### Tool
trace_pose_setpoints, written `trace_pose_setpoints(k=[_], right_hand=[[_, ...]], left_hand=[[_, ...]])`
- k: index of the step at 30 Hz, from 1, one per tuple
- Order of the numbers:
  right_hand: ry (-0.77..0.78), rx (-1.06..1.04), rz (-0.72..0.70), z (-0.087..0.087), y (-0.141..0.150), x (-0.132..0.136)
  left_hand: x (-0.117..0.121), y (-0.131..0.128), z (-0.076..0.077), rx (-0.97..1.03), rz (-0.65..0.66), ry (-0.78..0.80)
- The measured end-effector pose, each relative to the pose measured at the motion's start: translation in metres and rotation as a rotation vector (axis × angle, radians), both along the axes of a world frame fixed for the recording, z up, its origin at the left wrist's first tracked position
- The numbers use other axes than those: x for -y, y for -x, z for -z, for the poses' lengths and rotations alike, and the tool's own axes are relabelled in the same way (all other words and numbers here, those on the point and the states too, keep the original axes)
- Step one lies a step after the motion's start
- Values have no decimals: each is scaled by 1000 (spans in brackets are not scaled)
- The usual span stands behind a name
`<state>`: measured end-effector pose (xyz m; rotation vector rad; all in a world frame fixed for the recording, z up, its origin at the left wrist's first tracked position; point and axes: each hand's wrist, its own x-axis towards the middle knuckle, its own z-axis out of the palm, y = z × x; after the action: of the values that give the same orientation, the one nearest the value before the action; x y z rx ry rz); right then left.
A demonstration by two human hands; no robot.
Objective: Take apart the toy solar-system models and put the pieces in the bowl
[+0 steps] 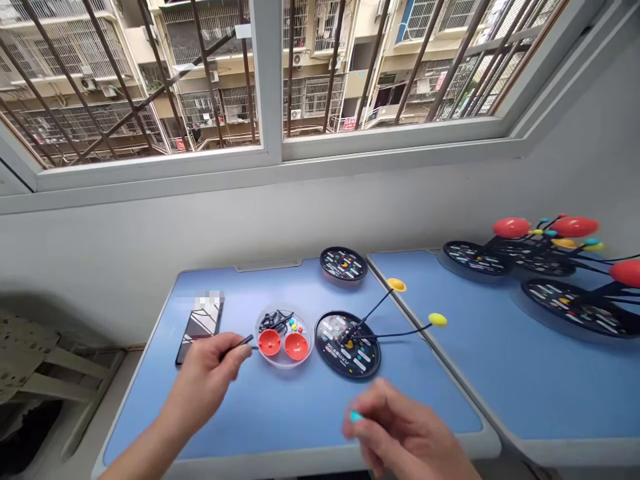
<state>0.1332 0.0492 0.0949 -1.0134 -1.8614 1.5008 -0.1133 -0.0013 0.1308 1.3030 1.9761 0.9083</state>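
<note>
Between the thumb and fingers of my left hand (213,370) is a thin black rod (245,341), held just left of a clear round tray (286,365). My right hand (400,433), a little blurred, pinches a small turquoise ball (355,416) over the table's front part. Two red half-shells (297,347) lie in the tray with black rods (275,322) and several small coloured beads. To the tray's right sits a black printed disc base (349,363). Two black arms rise from it, one tipped with an orange ringed ball (397,285), the other with a yellow ball (437,320).
A phone (203,323) lies at the left of the blue table (240,427). Another round printed disc (343,264) is at the back. On the adjoining table stand several assembled models with red balls (511,227). A wall and barred window are behind.
</note>
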Motion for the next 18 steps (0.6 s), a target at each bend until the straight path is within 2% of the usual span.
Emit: trace_pose_setpoints(k=[3, 5, 6, 8, 11, 18], right_hand=[[-507, 50, 33, 3, 30, -28], [-748, 142, 51, 10, 54, -50], [-829, 213, 52, 15, 64, -60], [-879, 282, 51, 26, 79, -76], [-897, 344, 51, 40, 90, -88], [-931, 428, 52, 54, 97, -93]], left_hand=[[-38, -3, 11, -287, 209, -68], [-65, -5, 23, -566, 285, -78], [-77, -4, 30, -621, 301, -75], [-96, -3, 42, -701, 323, -59], [-111, 0, 56, -751, 370, -52], [-114, -4, 69, -797, 433, -113]])
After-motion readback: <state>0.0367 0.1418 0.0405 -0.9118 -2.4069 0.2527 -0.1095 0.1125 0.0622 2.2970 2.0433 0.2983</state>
